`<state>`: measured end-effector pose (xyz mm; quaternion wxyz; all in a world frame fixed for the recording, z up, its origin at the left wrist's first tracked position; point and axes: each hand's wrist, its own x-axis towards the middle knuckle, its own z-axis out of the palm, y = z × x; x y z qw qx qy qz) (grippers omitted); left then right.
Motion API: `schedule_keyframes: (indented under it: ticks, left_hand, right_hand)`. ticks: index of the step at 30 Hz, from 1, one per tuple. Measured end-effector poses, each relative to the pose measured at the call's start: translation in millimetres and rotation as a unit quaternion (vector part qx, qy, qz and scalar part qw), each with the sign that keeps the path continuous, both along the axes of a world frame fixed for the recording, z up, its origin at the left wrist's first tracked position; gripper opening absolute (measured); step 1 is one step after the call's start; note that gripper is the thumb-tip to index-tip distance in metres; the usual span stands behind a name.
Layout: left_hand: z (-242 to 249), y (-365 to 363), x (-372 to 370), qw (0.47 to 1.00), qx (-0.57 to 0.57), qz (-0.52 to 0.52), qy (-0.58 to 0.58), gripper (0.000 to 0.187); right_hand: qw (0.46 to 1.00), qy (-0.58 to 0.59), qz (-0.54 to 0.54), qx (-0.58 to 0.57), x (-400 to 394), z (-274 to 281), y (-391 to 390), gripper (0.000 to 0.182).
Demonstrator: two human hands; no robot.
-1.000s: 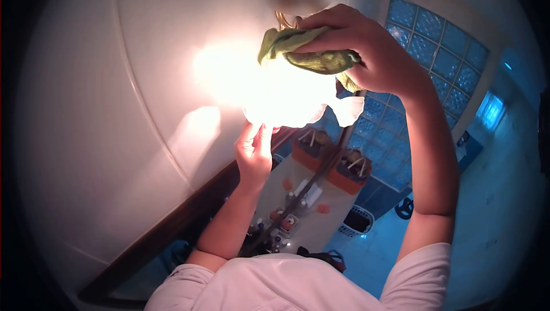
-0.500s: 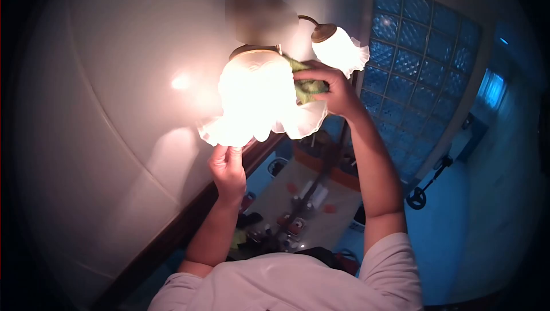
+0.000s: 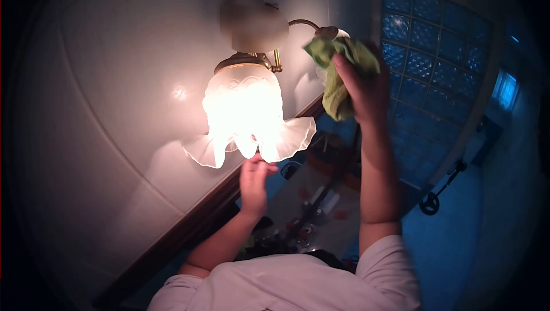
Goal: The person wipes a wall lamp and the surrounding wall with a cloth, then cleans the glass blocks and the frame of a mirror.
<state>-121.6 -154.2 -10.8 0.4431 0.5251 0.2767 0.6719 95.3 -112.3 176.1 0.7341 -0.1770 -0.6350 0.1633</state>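
A lit glass lampshade point(image 3: 243, 102) with a ruffled, frosted rim hangs from a brass fitting on the wall. Just under its lower edge is my left hand point(image 3: 254, 188), fingers loosely apart and fingertips right at the rim. Up to the right, my right hand point(image 3: 366, 90) grips a crumpled green cloth point(image 3: 344, 73). The cloth overlaps the second lamp point(image 3: 328, 32), hiding most of its shade; its brass cap and curved arm show above.
Behind the lamps runs a pale wall point(image 3: 126, 82) with a dark wooden rail point(image 3: 172, 233) along it. A glass-block window point(image 3: 435, 53) is at the right. Far below, a table point(image 3: 286, 196) holds several small items.
My right hand has carried the cloth off the near shade, up and right to the second lamp. My left hand has loosened its pinch on the rim and shifted right.
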Motion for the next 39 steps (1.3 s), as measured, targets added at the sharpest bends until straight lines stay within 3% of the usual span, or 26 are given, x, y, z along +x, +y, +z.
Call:
schedule_keyframes:
  ticks: [2,4,5,6,8,9,12,14,16,17,19,22,23,26,28,30,32,35,36,39]
  left_hand:
    - [12.0,-10.2,25.1,0.991,0.008,-0.071,0.114,0.044]
    - [18.2,-16.1,48.5,0.988,0.056,-0.113,0.088,0.054]
    - [22.1,-17.1,56.0,0.981,0.106,-0.093,0.135,0.060]
    - [21.9,-15.0,65.9,0.982,0.123,-0.084,0.120,0.049]
    - [24.5,-12.1,64.0,0.963,0.137,0.011,0.234,0.028]
    - [23.1,-7.9,64.3,0.977,0.103,0.001,0.188,0.020]
    - [31.6,-4.4,68.2,0.994,0.002,-0.067,0.090,0.025]
    - [35.7,-2.8,67.8,0.983,-0.067,-0.172,0.021,0.026]
    - [32.6,-1.6,72.8,0.985,-0.060,-0.161,0.012,0.029]
    - [31.9,-2.6,75.1,0.986,-0.060,-0.154,0.004,0.029]
    - [37.9,-13.2,81.7,0.991,-0.058,-0.121,-0.020,0.031]
    - [35.8,-24.2,80.2,0.985,0.158,-0.004,0.075,0.041]
    - [33.9,-14.8,63.3,0.897,0.348,0.133,0.236,0.042]
    - [48.9,-34.3,39.4,0.695,0.564,0.239,0.377,0.038]
    - [67.3,-58.6,33.1,0.655,0.590,0.262,0.393,0.022]
    - [85.8,-76.9,19.8,0.588,0.602,0.325,0.431,0.032]
    - [103.7,-84.2,6.5,0.549,0.574,0.430,0.428,0.048]
    - [132.5,-80.9,-6.6,0.474,0.546,0.561,0.404,0.071]
    - [139.1,-77.1,-7.5,0.463,0.532,0.598,0.381,0.078]
    - [151.7,-68.3,-13.8,0.499,0.473,0.622,0.374,0.095]
  right_hand:
    - [0.992,0.101,-0.046,-0.058,-9.5,-45.4,0.6,0.027]
    - [0.984,0.116,-0.086,-0.105,-25.3,-92.7,-16.0,0.027]
    - [0.984,0.108,-0.071,-0.122,-30.8,-118.8,-22.2,0.032]
    - [0.984,0.100,-0.057,-0.140,-33.9,-139.9,-24.9,0.037]
    - [0.975,0.146,0.086,-0.147,-30.8,-165.4,-27.2,0.051]
    - [0.962,0.169,0.155,-0.150,-27.3,-170.0,-32.8,0.058]
    - [0.977,0.038,0.168,-0.125,-8.3,-164.3,-45.1,0.079]
    - [0.975,0.014,0.178,-0.131,-4.6,-161.0,-52.2,0.073]
    - [0.973,-0.044,0.151,-0.171,4.6,-167.5,-48.0,0.063]
    - [0.985,-0.021,0.100,-0.141,0.9,-169.3,-45.3,0.043]
    - [0.988,0.059,0.040,-0.139,5.3,-172.4,-32.2,0.037]
    - [0.966,0.183,-0.003,-0.180,16.6,-141.3,-26.3,0.027]
    - [0.974,0.160,-0.024,-0.158,24.6,-132.8,-14.7,0.028]
    - [0.994,0.101,-0.025,-0.024,23.9,-94.2,1.3,0.030]
    - [0.994,0.039,-0.027,0.098,16.6,-60.3,2.1,0.031]
    - [0.972,-0.046,-0.051,0.227,9.6,-29.2,6.0,0.035]
    - [0.955,-0.088,-0.005,0.283,-4.8,-4.1,9.4,0.038]
    - [0.912,-0.139,-0.086,0.377,-23.1,25.8,13.5,0.042]
    - [0.908,-0.153,-0.086,0.381,-25.9,32.5,10.3,0.040]
    - [0.891,-0.182,-0.075,0.410,-29.0,53.5,6.8,0.037]
